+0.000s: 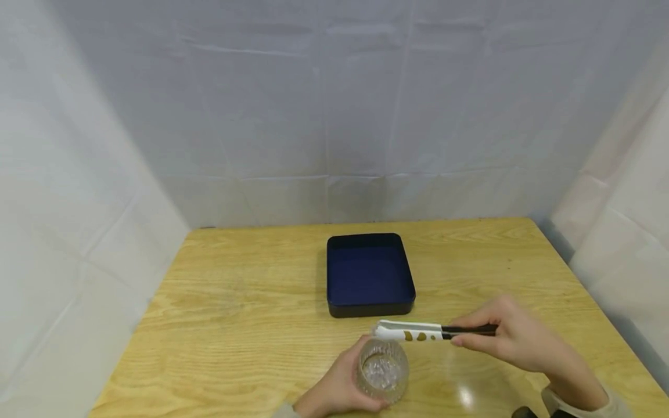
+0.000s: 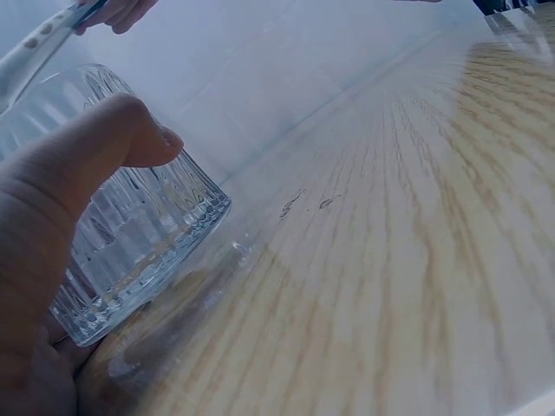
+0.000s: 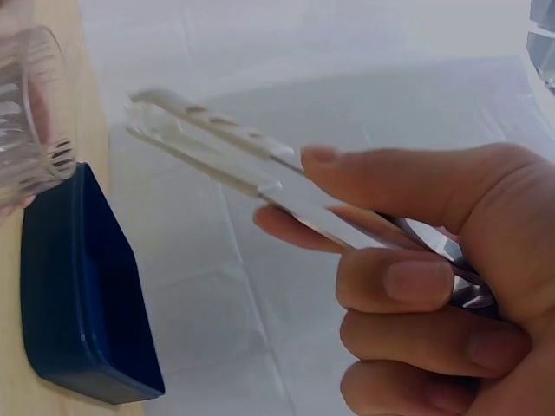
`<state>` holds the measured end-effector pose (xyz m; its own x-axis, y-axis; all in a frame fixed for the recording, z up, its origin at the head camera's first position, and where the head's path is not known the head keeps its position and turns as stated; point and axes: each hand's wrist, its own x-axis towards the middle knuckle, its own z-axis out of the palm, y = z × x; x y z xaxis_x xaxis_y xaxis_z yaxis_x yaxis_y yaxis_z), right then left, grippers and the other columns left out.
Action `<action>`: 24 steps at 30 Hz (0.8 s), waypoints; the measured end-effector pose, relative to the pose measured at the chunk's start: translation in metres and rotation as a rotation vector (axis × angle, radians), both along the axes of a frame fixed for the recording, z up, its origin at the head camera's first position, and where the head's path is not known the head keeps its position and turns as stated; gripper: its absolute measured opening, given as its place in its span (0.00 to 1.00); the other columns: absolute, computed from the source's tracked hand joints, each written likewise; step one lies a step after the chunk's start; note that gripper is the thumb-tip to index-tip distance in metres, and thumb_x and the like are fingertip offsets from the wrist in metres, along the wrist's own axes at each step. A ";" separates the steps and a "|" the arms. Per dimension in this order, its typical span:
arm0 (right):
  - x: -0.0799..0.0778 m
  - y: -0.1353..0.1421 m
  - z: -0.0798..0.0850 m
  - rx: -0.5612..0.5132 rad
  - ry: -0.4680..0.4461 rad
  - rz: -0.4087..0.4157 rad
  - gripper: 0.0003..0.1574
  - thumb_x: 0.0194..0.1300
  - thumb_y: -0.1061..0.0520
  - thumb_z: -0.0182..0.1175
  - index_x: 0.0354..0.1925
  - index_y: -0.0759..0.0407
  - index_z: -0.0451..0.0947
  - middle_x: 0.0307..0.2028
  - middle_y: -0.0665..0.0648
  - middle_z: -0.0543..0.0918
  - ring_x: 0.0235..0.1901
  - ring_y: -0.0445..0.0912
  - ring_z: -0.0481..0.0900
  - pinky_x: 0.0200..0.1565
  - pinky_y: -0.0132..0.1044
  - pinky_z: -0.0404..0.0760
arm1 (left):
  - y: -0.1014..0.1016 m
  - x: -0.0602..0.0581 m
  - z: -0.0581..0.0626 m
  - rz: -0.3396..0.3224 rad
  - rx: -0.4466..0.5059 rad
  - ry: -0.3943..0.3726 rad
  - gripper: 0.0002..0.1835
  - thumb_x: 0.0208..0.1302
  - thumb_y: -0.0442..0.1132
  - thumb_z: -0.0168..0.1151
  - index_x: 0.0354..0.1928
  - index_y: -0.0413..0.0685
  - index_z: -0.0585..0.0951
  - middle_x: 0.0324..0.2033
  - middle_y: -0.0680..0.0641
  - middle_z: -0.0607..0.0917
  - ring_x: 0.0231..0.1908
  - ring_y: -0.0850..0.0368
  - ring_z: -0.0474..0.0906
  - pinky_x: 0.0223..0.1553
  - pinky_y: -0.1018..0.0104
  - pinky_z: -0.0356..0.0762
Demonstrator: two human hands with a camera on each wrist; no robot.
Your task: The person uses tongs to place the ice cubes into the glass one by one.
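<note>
My left hand (image 1: 338,382) grips a clear ribbed glass (image 1: 395,384) near the front of the table, thumb across its side in the left wrist view. Clear, ice-like pieces (image 1: 380,371) lie inside the glass. Above and to the right, my right hand (image 1: 522,338) holds a pair of tongs (image 1: 422,335) with white, gold-spotted arms and black handles, pinched between thumb and fingers. The tips are close over the glass rim. Something clear seems to sit between them, but it is too faint to make out in the right wrist view.
A dark blue square tray (image 1: 371,310) stands on the wooden table (image 1: 225,313) behind the glass. White sheeting (image 1: 272,128) encloses the table at the back and both sides. A dark object (image 1: 524,413) shows at the bottom edge, near the right sleeve.
</note>
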<state>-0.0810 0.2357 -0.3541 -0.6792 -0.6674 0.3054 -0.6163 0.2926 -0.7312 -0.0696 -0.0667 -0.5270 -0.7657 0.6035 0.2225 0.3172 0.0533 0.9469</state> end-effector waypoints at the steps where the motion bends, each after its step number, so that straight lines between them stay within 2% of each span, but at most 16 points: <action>1: 0.001 0.001 -0.002 -0.008 0.002 0.027 0.14 0.60 0.69 0.66 0.44 0.58 0.87 0.33 0.47 0.88 0.18 0.22 0.60 0.14 0.19 0.65 | 0.000 0.000 0.000 -0.004 0.000 -0.012 0.51 0.41 0.35 0.81 0.68 0.63 0.65 0.58 0.55 0.78 0.56 0.57 0.76 0.59 0.60 0.75; 6: 0.008 0.002 -0.012 -0.021 -0.034 0.097 0.14 0.61 0.69 0.65 0.45 0.59 0.87 0.35 0.48 0.88 0.19 0.21 0.61 0.15 0.18 0.65 | 0.000 -0.001 0.001 -0.024 0.008 -0.044 0.50 0.41 0.34 0.80 0.68 0.63 0.65 0.58 0.55 0.77 0.56 0.56 0.76 0.59 0.60 0.75; 10: 0.010 0.001 -0.017 -0.006 -0.084 0.090 0.13 0.63 0.67 0.65 0.45 0.59 0.87 0.36 0.50 0.89 0.21 0.22 0.65 0.17 0.20 0.71 | 0.000 -0.001 0.001 -0.044 0.018 -0.061 0.50 0.41 0.33 0.80 0.67 0.63 0.65 0.60 0.55 0.77 0.57 0.55 0.76 0.60 0.60 0.74; 13: 0.011 0.000 -0.020 0.011 -0.073 0.082 0.11 0.62 0.66 0.66 0.44 0.59 0.87 0.36 0.51 0.89 0.22 0.23 0.68 0.18 0.21 0.73 | 0.000 -0.001 0.001 -0.048 0.028 -0.065 0.49 0.41 0.32 0.80 0.67 0.63 0.66 0.60 0.55 0.77 0.57 0.55 0.76 0.60 0.60 0.74; 20: 0.014 -0.003 -0.025 0.038 -0.078 0.061 0.10 0.62 0.64 0.67 0.42 0.56 0.88 0.35 0.49 0.89 0.23 0.25 0.72 0.20 0.22 0.74 | 0.000 0.000 0.000 -0.024 0.030 0.000 0.49 0.40 0.33 0.81 0.67 0.59 0.66 0.59 0.54 0.78 0.56 0.57 0.77 0.58 0.60 0.76; 24: 0.015 -0.003 -0.027 0.044 -0.065 0.052 0.09 0.62 0.64 0.67 0.42 0.57 0.88 0.35 0.49 0.89 0.25 0.27 0.74 0.21 0.23 0.77 | 0.001 0.000 0.001 -0.018 0.028 0.001 0.49 0.39 0.33 0.81 0.66 0.59 0.66 0.59 0.54 0.78 0.56 0.57 0.77 0.58 0.60 0.76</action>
